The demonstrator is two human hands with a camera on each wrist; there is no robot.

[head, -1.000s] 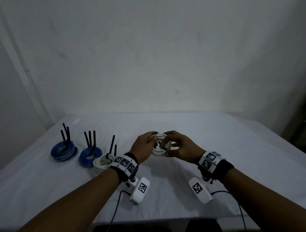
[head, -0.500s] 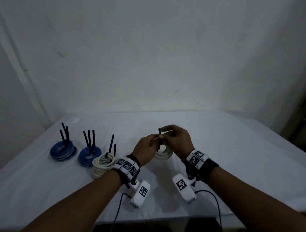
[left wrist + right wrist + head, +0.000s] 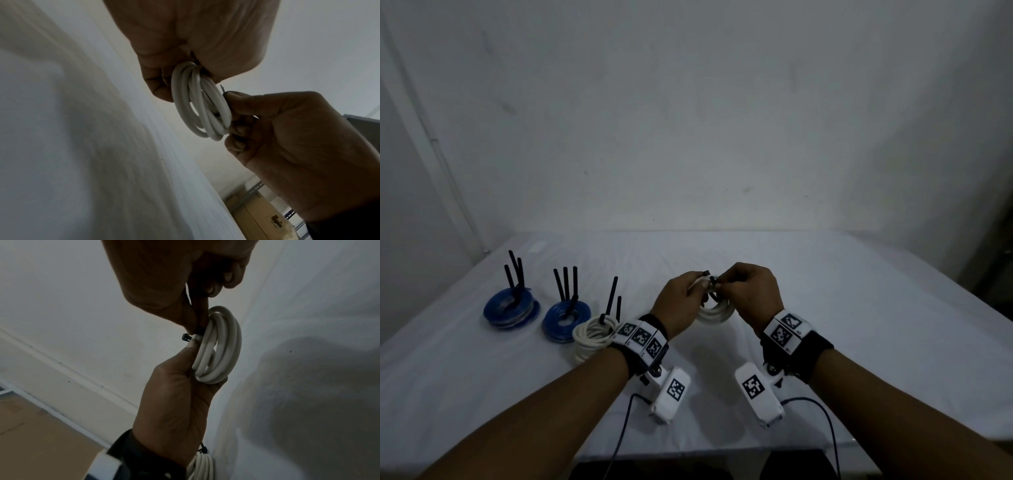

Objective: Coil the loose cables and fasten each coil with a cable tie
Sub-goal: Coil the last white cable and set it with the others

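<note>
A white cable coil (image 3: 717, 311) hangs on edge above the white table (image 3: 825, 308), held up between both hands. My left hand (image 3: 697, 287) grips the coil's top left, with the fingers curled round the strands (image 3: 222, 345). A black cable tie (image 3: 710, 279) wraps the strands at the top. Its small head (image 3: 186, 337) pokes out by my left thumb. My right hand (image 3: 722, 282) pinches the tie against the coil (image 3: 201, 104), and the tie's thin tip (image 3: 222, 89) shows above its fingers.
Three tied coils lie at the left: two blue ones (image 3: 512, 308) (image 3: 566, 320) and a white one (image 3: 594, 334), each with black tie tails standing up. The wall closes off the table's far edge. The front edge runs just under my forearms.
My right hand has moved left and closer in. The coil, held flat between both hands a second ago, now hangs below them. The tie tail that stood straight up is lower.
</note>
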